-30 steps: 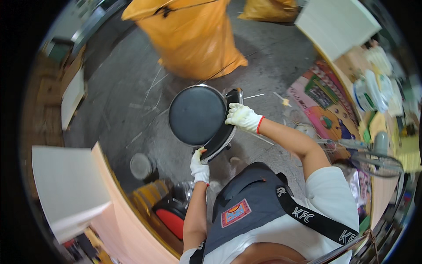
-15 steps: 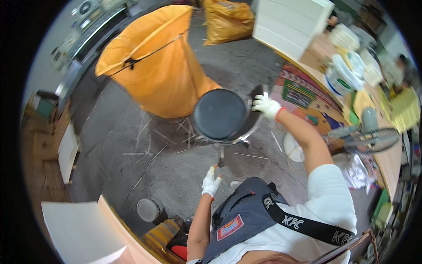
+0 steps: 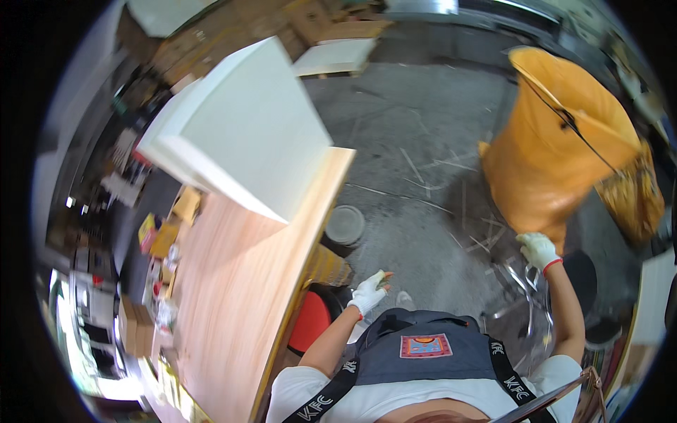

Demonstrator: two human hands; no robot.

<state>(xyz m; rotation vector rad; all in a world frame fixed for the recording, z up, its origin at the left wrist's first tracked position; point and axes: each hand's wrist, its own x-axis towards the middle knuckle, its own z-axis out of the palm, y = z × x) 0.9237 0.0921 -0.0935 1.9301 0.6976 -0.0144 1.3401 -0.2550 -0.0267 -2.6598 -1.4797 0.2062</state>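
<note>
The chrome-legged stool [image 3: 582, 278] now shows farther right, its seat black, the right hand's [image 3: 539, 251] grip unclear, the left hand [image 3: 368, 293] empty, fingers loosely parted.

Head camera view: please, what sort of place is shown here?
Probably a workshop or packing area: a large open orange sack stands on the grey floor, thin strips lie scattered near it, and a long wood-patterned worktable stands at left.

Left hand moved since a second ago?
Yes. The left hand has come off the chair and shifted leftward, judged against the wooden table: it is nearer that edge now. The camera turned too.
</note>
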